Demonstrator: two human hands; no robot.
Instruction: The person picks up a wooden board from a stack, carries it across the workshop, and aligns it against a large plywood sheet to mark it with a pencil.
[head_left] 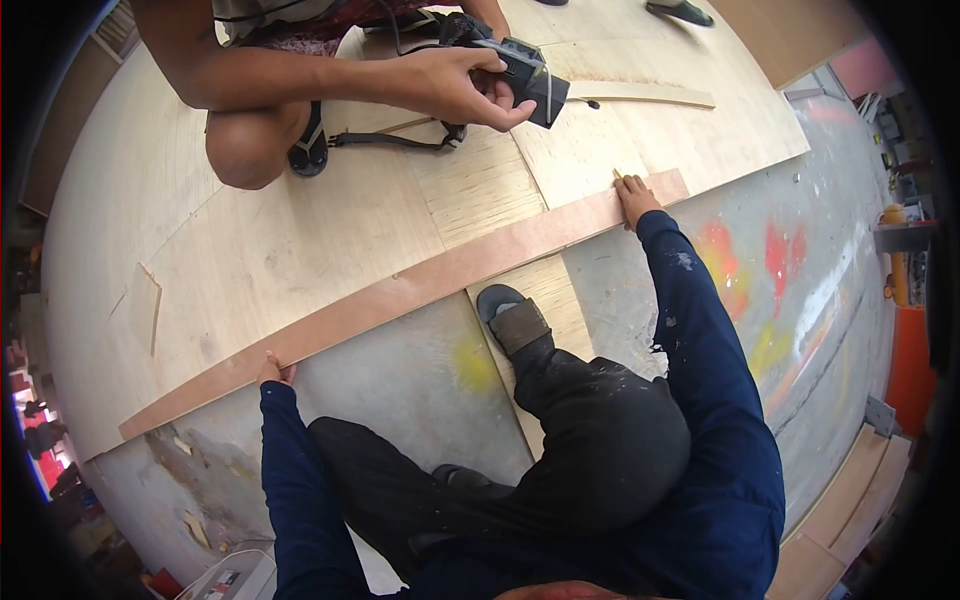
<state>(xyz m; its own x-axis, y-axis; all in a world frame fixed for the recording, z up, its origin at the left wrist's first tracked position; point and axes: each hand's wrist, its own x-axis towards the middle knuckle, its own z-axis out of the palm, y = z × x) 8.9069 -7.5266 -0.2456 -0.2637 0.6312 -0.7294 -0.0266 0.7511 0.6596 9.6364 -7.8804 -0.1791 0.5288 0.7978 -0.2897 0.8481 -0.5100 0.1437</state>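
A long reddish-brown wooden strip (pixel 430 280) lies along the near edge of a large pale plywood sheet (pixel 330 230). My left hand (pixel 277 370) grips the strip's near edge toward its left end, with a finger on top. Near the right end, my right hand (pixel 637 201) rests on the strip, its fingers closed around a thin yellow pencil (pixel 618 174). Only a short piece of the pencil shows beyond my fingers. Both arms are spread wide in dark blue sleeves.
Another person (pixel 330 85) squats on the plywood across from me, holding a black device (pixel 535 85) with a strap. A narrow wood offcut (pixel 650 94) and a small wood piece (pixel 146 310) lie on the sheet. My sandaled foot (pixel 505 305) stands on a board (pixel 545 290) over the paint-stained floor.
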